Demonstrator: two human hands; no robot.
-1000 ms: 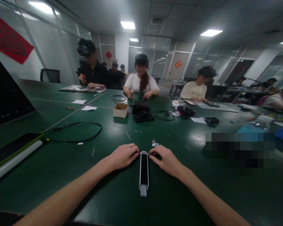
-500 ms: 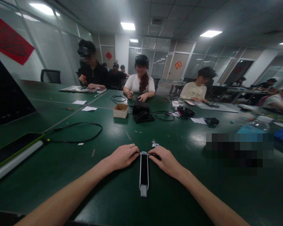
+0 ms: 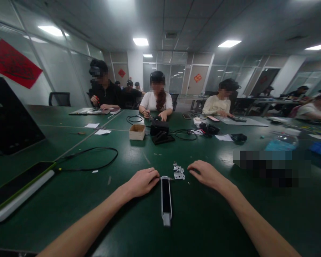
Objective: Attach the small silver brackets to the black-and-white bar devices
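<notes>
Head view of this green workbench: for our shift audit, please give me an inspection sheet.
Surface: dark green workbench, with small scraps scattered on it.
Job's things: slim black-and-white bar; small silver metal brackets beside its top end.
Clutter: open cardboard box; white paper slips.
Hands: left hand against the bar's top end; right hand open on the bench, apart from the bar.
Cables: thin black cable looped left of the hands.
Surroundings: seated co-workers, one in a white shirt; red banner on the wall.
</notes>
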